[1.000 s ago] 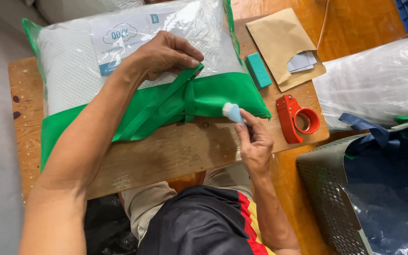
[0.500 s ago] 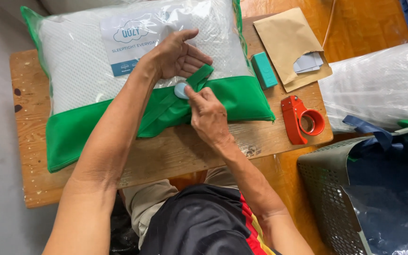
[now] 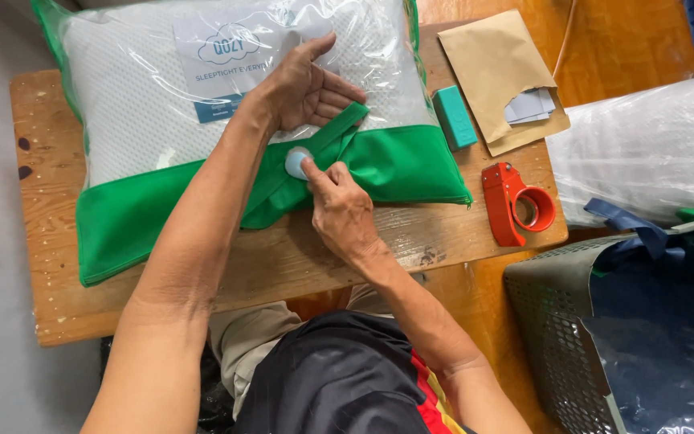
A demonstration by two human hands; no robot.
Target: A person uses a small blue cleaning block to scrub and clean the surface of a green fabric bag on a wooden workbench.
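Right, I'm looking down at the bench [image 3: 58, 305], and the pillow [image 3: 162, 120] lies flat across it in its clear bag, green band [image 3: 395, 165] toward me. My left hand [image 3: 303, 88] is spread open, palm down on the plastic, pinning the folded green flap [image 3: 339, 133] beneath its fingers without gripping anything. My right hand [image 3: 339, 209] is curled, its index fingertip pressing a small round pale-blue sticker [image 3: 295, 163] onto the flap where it crosses the band.

What worries me, I think: the flap looks bunched and springy, so if the left hand lifts too soon, the fold could pop back and peel the sticker loose. The plastic looks slick too; a sticker pressed over a wrinkle may grip only at one edge. Pushing hard into soft filling might also let the sticker crease or land off the seam.

Off to the right sit a teal block [image 3: 454, 117], a brown envelope [image 3: 496, 68] and a red tape dispenser [image 3: 516, 205], all well apart from my hands. A grey basket [image 3: 556, 345] stands beside the bench.
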